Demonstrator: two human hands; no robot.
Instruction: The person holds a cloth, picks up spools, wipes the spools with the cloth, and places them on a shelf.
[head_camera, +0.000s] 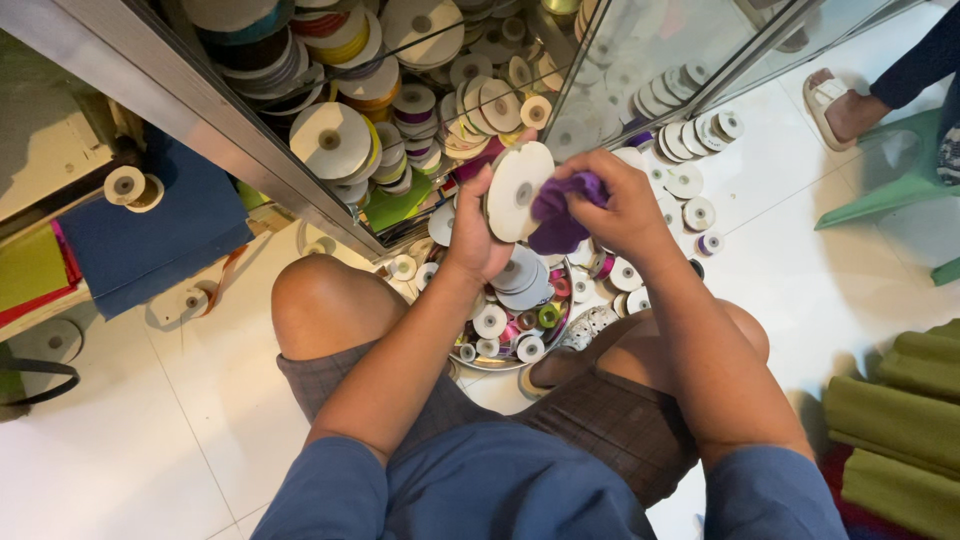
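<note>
My left hand (472, 232) grips a white ribbon spool (516, 189) by its edge, its round flat face toward me. My right hand (620, 203) presses a crumpled purple cloth (555, 218) against the spool's right side. Both hands hover above a round metal tray (500, 364) on the floor between my knees, filled with several small ribbon spools.
A glass-fronted cabinet (250, 150) packed with ribbon rolls stands ahead. Loose spools (690, 185) lie on the white tile floor at right. Another person's sandalled foot (840, 105) and a green plastic stool (900, 170) are at upper right. Blue fabric (150, 225) lies left, green fabric (900, 430) at right.
</note>
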